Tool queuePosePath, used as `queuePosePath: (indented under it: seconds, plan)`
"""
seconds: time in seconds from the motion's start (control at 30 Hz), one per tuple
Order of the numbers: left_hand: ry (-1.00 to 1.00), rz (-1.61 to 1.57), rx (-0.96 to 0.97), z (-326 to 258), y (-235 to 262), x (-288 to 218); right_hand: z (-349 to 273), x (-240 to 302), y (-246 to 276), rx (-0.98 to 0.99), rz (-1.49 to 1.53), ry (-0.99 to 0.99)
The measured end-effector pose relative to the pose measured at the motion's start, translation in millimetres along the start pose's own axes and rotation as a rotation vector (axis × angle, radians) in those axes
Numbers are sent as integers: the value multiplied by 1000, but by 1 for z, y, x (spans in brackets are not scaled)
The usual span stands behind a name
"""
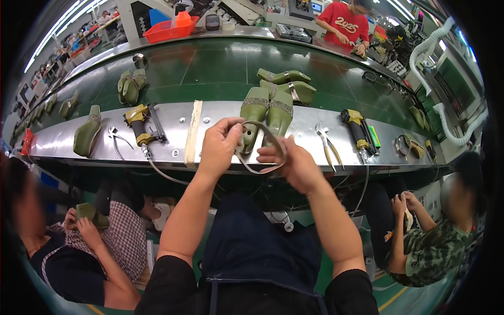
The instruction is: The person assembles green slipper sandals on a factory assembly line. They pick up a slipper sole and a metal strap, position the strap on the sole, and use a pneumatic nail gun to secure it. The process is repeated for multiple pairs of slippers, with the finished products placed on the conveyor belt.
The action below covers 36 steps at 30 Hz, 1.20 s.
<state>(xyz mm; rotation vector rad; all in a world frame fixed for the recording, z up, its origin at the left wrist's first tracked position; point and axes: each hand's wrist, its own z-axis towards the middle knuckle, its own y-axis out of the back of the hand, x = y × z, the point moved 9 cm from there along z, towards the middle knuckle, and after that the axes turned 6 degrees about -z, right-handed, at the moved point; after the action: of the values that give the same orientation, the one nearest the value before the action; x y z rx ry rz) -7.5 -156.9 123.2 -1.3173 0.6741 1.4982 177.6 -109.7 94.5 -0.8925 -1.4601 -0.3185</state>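
Left grip pinches a looped strap at frame centre; right grip touches its right side, whether closed I cannot tell.

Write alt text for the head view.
A person's left hand pinches a looped, thin grey-brown strap, with the right hand at its other side, at a silver metal bench. Just beyond are green foot-shaped forms with glittery bands; a yellow-and-black hose-fed tool and metal pliers lie on each side.
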Motion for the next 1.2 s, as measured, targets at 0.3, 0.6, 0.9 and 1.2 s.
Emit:
queuePosePath:
  seconds: [0.3,0.6,0.9,1.2]
  plan:
    - [62,38,38,20,35,31,31,-29,31,-202,-450,85]
    - [-1,155,100,64,7,44,28,18,28,-254,-598,199]
    - [-111,478,171,86,2,66,11,-1,-59,-230,-1445,936]
    - [-256,430,171,71,12,69,37,-10,-25,-545,-1121,730]
